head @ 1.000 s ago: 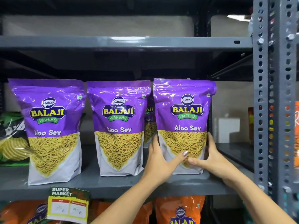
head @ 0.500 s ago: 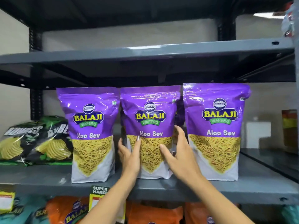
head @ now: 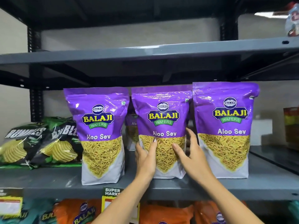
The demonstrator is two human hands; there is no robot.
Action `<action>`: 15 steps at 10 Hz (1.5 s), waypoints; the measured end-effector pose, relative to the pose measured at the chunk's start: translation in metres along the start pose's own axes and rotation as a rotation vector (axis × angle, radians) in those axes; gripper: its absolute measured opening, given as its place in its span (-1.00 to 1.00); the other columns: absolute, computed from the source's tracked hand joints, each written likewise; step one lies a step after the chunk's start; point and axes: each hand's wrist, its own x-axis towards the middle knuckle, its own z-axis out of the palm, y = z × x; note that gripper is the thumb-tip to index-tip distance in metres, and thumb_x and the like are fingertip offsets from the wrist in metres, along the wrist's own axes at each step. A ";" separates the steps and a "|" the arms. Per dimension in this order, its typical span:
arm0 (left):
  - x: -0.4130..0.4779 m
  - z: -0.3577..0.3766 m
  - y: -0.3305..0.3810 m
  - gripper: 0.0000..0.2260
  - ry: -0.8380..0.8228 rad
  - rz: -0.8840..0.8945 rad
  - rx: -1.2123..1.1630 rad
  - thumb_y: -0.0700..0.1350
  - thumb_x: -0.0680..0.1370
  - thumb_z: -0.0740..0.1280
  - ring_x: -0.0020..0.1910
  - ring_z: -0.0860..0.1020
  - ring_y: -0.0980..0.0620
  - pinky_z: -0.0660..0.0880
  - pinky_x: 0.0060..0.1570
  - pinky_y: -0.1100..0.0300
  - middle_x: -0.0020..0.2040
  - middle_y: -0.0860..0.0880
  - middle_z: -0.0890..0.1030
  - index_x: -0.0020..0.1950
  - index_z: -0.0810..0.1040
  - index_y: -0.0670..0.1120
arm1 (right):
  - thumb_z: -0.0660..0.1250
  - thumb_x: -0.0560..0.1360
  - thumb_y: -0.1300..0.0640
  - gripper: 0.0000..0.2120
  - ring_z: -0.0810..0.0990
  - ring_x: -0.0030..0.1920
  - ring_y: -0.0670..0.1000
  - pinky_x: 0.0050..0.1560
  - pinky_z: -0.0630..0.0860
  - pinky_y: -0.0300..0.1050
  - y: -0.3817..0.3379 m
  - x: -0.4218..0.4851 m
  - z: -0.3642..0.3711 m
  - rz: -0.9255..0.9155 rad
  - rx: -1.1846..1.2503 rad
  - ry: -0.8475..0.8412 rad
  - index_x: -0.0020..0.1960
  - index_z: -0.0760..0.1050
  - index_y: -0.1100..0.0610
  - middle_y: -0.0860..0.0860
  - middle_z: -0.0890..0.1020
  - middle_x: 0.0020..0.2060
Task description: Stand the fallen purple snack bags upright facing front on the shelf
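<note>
Three purple Aloo Sev bags stand upright, fronts forward, on the grey shelf (head: 48, 180). The left bag (head: 100, 126) and the right bag (head: 226, 120) stand untouched. My left hand (head: 146, 159) presses the lower left side of the middle bag (head: 161, 117), and my right hand (head: 191, 157) clasps its lower right side, fingers reaching behind its edge. Another purple bag (head: 131, 126) shows partly behind, in the gap between the left and middle bags.
Black and green chip bags (head: 37, 143) lie flat at the shelf's left end. An upper shelf (head: 145, 52) runs close above the bags. Orange bags (head: 161, 212) fill the shelf below, behind a price tag (head: 111, 193). A box (head: 291, 126) stands far right.
Both hands left the right bag and moved to the middle bag, now gripping its lower sides. The view has shifted left, bringing the chip bags into sight.
</note>
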 end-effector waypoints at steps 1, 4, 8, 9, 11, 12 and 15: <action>-0.029 -0.015 0.003 -0.08 0.189 0.213 0.362 0.45 0.27 0.02 0.49 0.14 -0.03 0.10 0.42 -0.05 0.52 -0.04 0.20 0.52 0.16 -0.03 | 0.30 0.45 -0.16 -0.39 0.50 0.28 0.01 0.26 0.46 0.12 -0.006 -0.019 -0.004 -0.015 -0.014 0.129 0.43 0.18 -0.07 0.02 0.49 0.30; 0.005 -0.135 0.001 -0.29 0.605 0.477 0.313 0.25 0.39 0.13 0.44 0.21 -0.15 0.09 0.40 -0.18 0.44 -0.19 0.30 0.43 0.29 -0.15 | 0.30 0.42 0.06 -0.70 0.56 -0.08 -0.10 0.02 0.52 -0.10 -0.078 -0.054 0.065 -0.179 0.060 -0.123 0.15 0.47 -0.01 -0.12 0.60 -0.03; 0.034 -0.148 -0.005 -0.16 0.342 0.212 0.247 0.40 0.37 0.10 0.43 0.36 -0.17 0.33 0.28 -0.03 0.55 -0.09 0.25 0.54 0.10 0.00 | 0.45 0.41 0.05 -0.29 0.39 0.22 -0.20 0.10 0.23 -0.43 -0.104 -0.019 0.132 0.155 0.254 -0.404 0.46 0.21 0.09 -0.15 0.43 0.19; 0.037 -0.145 -0.006 -0.21 0.349 0.217 0.253 0.35 0.39 0.13 0.41 0.37 -0.18 0.35 0.25 -0.03 0.53 -0.11 0.27 0.53 0.13 -0.02 | 0.45 0.41 0.05 -0.25 0.33 0.19 -0.22 0.09 0.23 -0.45 -0.104 -0.020 0.132 0.194 0.271 -0.386 0.49 0.17 0.10 -0.09 0.44 0.24; 0.044 -0.142 -0.011 -0.20 0.376 0.213 0.272 0.38 0.39 0.13 0.38 0.40 -0.21 0.39 0.22 -0.07 0.51 -0.13 0.30 0.52 0.15 -0.01 | 0.44 0.41 -0.02 -0.18 0.29 0.34 -0.18 0.24 0.18 -0.37 -0.099 -0.015 0.138 0.224 0.249 -0.385 0.54 0.09 0.07 -0.02 0.32 0.48; 0.047 -0.142 -0.014 -0.12 0.396 0.230 0.319 0.45 0.34 0.05 0.42 0.36 -0.22 0.36 0.30 -0.15 0.52 -0.14 0.25 0.53 0.13 -0.03 | 0.41 0.42 -0.07 -0.15 0.26 0.46 -0.07 0.33 0.18 -0.28 -0.097 -0.016 0.137 0.223 0.232 -0.393 0.55 0.04 0.03 -0.02 0.28 0.50; 0.021 -0.119 0.080 -0.32 0.314 0.799 0.421 0.22 0.50 0.13 0.58 0.02 -0.07 0.02 0.53 -0.06 0.58 -0.10 0.15 0.53 0.19 -0.11 | 0.43 0.42 0.23 -0.85 0.65 -0.21 0.02 -0.16 0.57 -0.18 -0.130 -0.047 0.037 -0.062 0.231 0.060 -0.05 0.61 0.04 0.03 0.71 -0.22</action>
